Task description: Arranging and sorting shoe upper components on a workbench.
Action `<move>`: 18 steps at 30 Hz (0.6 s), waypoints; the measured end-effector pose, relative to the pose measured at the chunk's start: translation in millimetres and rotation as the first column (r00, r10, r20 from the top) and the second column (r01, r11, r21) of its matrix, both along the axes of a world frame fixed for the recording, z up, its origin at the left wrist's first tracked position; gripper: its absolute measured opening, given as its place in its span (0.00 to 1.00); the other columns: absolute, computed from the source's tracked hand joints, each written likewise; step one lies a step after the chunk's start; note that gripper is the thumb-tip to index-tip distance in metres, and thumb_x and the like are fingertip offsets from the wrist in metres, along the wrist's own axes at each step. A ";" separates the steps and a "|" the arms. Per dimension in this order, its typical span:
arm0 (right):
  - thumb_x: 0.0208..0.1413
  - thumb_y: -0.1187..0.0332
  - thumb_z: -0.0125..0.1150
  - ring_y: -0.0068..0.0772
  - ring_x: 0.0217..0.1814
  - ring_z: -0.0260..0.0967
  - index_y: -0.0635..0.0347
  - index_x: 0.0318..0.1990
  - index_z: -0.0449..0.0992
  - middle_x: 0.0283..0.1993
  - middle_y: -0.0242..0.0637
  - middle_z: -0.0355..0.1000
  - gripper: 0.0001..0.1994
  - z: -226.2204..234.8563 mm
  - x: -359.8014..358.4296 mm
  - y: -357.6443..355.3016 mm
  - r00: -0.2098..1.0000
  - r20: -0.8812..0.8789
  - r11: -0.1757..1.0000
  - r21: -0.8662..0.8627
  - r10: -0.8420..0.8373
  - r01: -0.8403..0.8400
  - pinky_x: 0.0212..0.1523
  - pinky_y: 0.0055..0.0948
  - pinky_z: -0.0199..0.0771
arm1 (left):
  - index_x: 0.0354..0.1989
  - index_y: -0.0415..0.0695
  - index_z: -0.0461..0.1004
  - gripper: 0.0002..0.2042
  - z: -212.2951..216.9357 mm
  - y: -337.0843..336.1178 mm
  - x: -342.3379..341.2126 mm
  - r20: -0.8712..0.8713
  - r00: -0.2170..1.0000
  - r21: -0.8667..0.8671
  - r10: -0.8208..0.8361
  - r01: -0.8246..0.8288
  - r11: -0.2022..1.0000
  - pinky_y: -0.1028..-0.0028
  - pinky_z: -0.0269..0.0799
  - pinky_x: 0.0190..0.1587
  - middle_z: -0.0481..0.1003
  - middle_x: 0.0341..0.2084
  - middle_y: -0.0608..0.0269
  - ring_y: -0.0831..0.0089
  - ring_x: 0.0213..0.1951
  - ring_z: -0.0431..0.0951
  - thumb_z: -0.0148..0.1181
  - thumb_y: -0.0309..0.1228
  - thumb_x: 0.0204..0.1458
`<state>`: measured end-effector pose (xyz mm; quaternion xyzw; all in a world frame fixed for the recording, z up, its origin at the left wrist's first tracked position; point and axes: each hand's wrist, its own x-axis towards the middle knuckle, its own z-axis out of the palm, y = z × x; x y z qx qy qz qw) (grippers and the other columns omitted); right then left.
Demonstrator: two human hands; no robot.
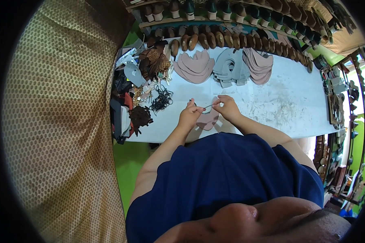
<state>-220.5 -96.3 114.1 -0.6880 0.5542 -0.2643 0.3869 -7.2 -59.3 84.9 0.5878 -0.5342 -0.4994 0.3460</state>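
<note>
So the thing being worked on is a pinkish-tan cut-out piece [208,120], looks like a shoe upper or insole blank, lying flat near the front edge of the white desk [280,109], right in front of the person. Stretched over it is a thin beaded strand or chain [207,106], too small to tell which. The left hand [190,114] is pinching 1 end of it between fingertips, the right hand [228,107] is pinching the other end, both closed tight on it and hovering just above the piece.

As for progress, my read is it's early days: the strand looks like it's only being lined up across the blank, and I can't see any of it fixed down yet. Only this 1 piece is pulled out.

Further back on the desk there are 3 fanned stacks of cut pieces: a pinkish stack [194,67], a grey stack [230,69] and another pinkish stack [258,65], all looking untouched, so plenty left if those are in the queue. To the left sits a messy pile of trims [150,81], with black cords, brown bits and beads. Along the far edge runs a row of wooden soles [215,39], and a shelf of finished shoes [215,10] behind that.
</note>
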 end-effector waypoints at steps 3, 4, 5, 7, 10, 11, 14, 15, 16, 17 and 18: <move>0.44 0.65 0.71 0.53 0.66 0.60 0.56 0.34 0.82 0.58 0.46 0.72 0.10 -1.5 -0.4 6.2 0.992 -0.121 0.957 -0.286 0.021 -0.055 0.62 0.45 0.62 | 0.39 0.48 0.84 0.10 5.9 2.7 -5.4 0.150 0.988 -0.040 -0.033 0.039 0.998 0.68 0.55 0.65 0.52 0.66 0.29 0.50 0.72 0.51 0.62 0.37 0.56; 0.42 0.65 0.71 0.53 0.68 0.58 0.53 0.35 0.83 0.58 0.43 0.72 0.10 1.7 0.9 8.3 0.985 -0.145 0.905 -0.399 0.094 -0.146 0.63 0.46 0.60 | 0.40 0.48 0.84 0.10 6.7 3.4 -6.6 0.225 0.973 -0.059 -0.051 0.066 0.996 0.70 0.56 0.65 0.53 0.66 0.30 0.53 0.71 0.54 0.62 0.37 0.56; 0.42 0.65 0.71 0.53 0.68 0.58 0.53 0.35 0.83 0.58 0.43 0.72 0.10 0.3 2.5 10.4 0.985 -0.145 0.905 -0.399 0.095 -0.146 0.63 0.46 0.60 | 0.40 0.48 0.84 0.10 5.8 2.9 -7.0 0.225 0.973 -0.058 -0.051 0.065 0.996 0.70 0.56 0.65 0.53 0.66 0.30 0.53 0.71 0.54 0.62 0.37 0.56; 0.41 0.67 0.72 0.51 0.70 0.57 0.50 0.33 0.84 0.57 0.36 0.73 0.09 -4.8 5.6 13.7 0.962 -0.161 0.864 -0.425 0.221 -0.270 0.64 0.46 0.58 | 0.40 0.46 0.83 0.11 4.5 1.7 -7.1 0.157 0.981 -0.013 -0.112 0.115 0.993 0.70 0.58 0.64 0.53 0.66 0.30 0.50 0.70 0.55 0.62 0.37 0.56; 0.41 0.69 0.71 0.51 0.70 0.56 0.49 0.30 0.83 0.55 0.34 0.75 0.06 -12.5 4.5 13.2 0.970 -0.114 0.884 -0.400 0.215 -0.243 0.65 0.46 0.57 | 0.34 0.44 0.84 0.10 2.2 3.9 -13.3 0.116 0.989 -0.005 -0.090 0.091 0.996 0.66 0.61 0.62 0.75 0.48 0.35 0.53 0.71 0.53 0.62 0.37 0.55; 0.41 0.69 0.71 0.51 0.70 0.56 0.49 0.30 0.83 0.55 0.34 0.75 0.06 -14.8 3.6 12.4 0.970 -0.114 0.883 -0.400 0.217 -0.245 0.65 0.46 0.57 | 0.34 0.44 0.84 0.10 0.6 4.1 -12.8 0.116 0.989 -0.005 -0.088 0.089 0.996 0.66 0.61 0.62 0.75 0.48 0.35 0.53 0.71 0.53 0.62 0.37 0.55; 0.40 0.69 0.70 0.51 0.69 0.58 0.50 0.27 0.83 0.53 0.35 0.76 0.04 -16.9 2.5 10.5 0.966 -0.121 0.876 -0.408 0.227 -0.257 0.65 0.46 0.59 | 0.44 0.44 0.81 0.13 -14.6 5.8 -7.5 0.079 0.989 0.033 -0.123 0.121 0.992 0.64 0.58 0.65 0.73 0.52 0.37 0.53 0.71 0.55 0.61 0.38 0.56; 0.40 0.69 0.70 0.52 0.68 0.60 0.50 0.27 0.83 0.53 0.36 0.76 0.04 -17.4 1.0 7.5 0.968 -0.148 0.873 -0.419 0.205 -0.249 0.64 0.46 0.60 | 0.52 0.45 0.75 0.19 -19.8 4.1 -4.3 0.243 0.969 -0.047 -0.054 0.067 0.997 0.59 0.55 0.66 0.67 0.58 0.40 0.51 0.71 0.52 0.61 0.41 0.55; 0.39 0.69 0.69 0.53 0.66 0.62 0.50 0.27 0.82 0.52 0.37 0.76 0.04 -17.7 -0.8 4.3 0.967 -0.175 0.869 -0.431 0.183 -0.242 0.63 0.46 0.62 | 0.60 0.46 0.70 0.26 -24.7 3.9 -0.2 0.395 0.918 -0.133 0.029 0.026 0.991 0.55 0.53 0.68 0.61 0.65 0.43 0.49 0.72 0.49 0.61 0.44 0.55; 0.39 0.69 0.69 0.53 0.66 0.62 0.50 0.27 0.82 0.52 0.37 0.76 0.04 -18.9 -3.5 0.7 0.966 -0.175 0.867 -0.432 0.191 -0.250 0.63 0.46 0.62 | 0.60 0.46 0.70 0.26 -29.0 5.5 6.7 0.395 0.918 -0.134 0.037 0.017 0.991 0.55 0.53 0.68 0.61 0.65 0.43 0.49 0.72 0.49 0.61 0.44 0.55; 0.38 0.69 0.69 0.55 0.65 0.63 0.50 0.27 0.82 0.52 0.38 0.76 0.05 -21.5 -9.3 -5.1 0.973 -0.199 0.887 -0.418 0.119 -0.195 0.63 0.46 0.63 | 0.65 0.48 0.63 0.31 -32.4 3.9 15.4 0.624 0.771 -0.077 0.127 -0.101 0.992 0.49 0.48 0.68 0.52 0.69 0.47 0.46 0.72 0.45 0.61 0.46 0.54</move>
